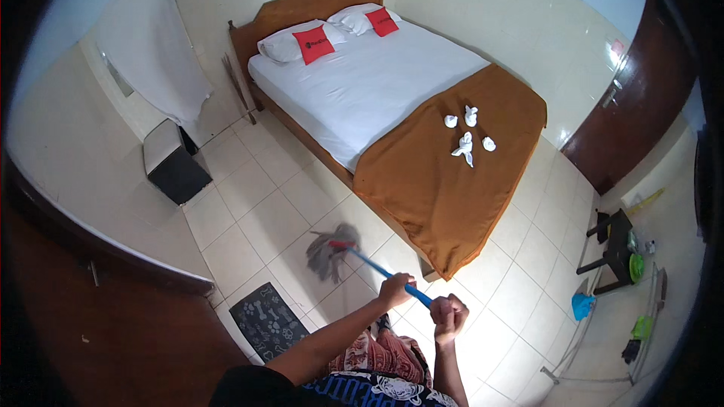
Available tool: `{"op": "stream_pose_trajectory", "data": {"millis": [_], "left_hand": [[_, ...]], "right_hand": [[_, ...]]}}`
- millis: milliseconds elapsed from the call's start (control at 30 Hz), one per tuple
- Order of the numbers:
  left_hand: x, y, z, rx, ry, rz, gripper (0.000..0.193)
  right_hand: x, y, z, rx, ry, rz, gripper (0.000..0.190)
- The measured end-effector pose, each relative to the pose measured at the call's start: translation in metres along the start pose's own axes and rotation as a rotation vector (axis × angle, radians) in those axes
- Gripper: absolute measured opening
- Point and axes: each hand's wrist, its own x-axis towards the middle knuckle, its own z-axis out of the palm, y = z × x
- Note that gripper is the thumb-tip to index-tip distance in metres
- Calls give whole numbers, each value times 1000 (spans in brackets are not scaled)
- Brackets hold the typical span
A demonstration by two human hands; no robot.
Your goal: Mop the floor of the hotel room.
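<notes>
My left hand (396, 289) grips the blue handle of a string mop (379, 268) partway along it. Nearer the handle's upper end, my right hand (448, 316) is closed around the same pole. The mop's grey string head (332, 252), joined by a red socket, lies on the tiled floor (271, 212) beside the bed's foot end and looks slightly blurred. A dark mat (268, 321) with bone and paw patterns lies on the floor left of my feet.
A wooden bed with a white sheet (373, 85) and brown runner (435, 192) stands ahead, bearing folded white towels (465, 148). A black-and-white box (178, 172) stands at the left wall. A dark table (616, 251) and a metal rack (588, 376) are at right; brown doors are on both sides.
</notes>
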Motion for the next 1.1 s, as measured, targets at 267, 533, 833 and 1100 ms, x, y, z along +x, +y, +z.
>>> {"op": "stream_pose_trajectory", "data": {"millis": [267, 533, 833, 1100], "left_hand": [[35, -51, 28, -81, -91, 97, 17], [-11, 24, 3, -28, -188, 48, 15], [-46, 49, 9, 24, -330, -28, 23], [-11, 76, 27, -242, -78, 235, 15]], "right_hand": [[-5, 31, 16, -286, 39, 70, 35], [29, -67, -9, -23, -3, 323, 30], [13, -78, -27, -30, 143, 325, 28], [-17, -76, -18, -279, 191, 83, 32]]}}
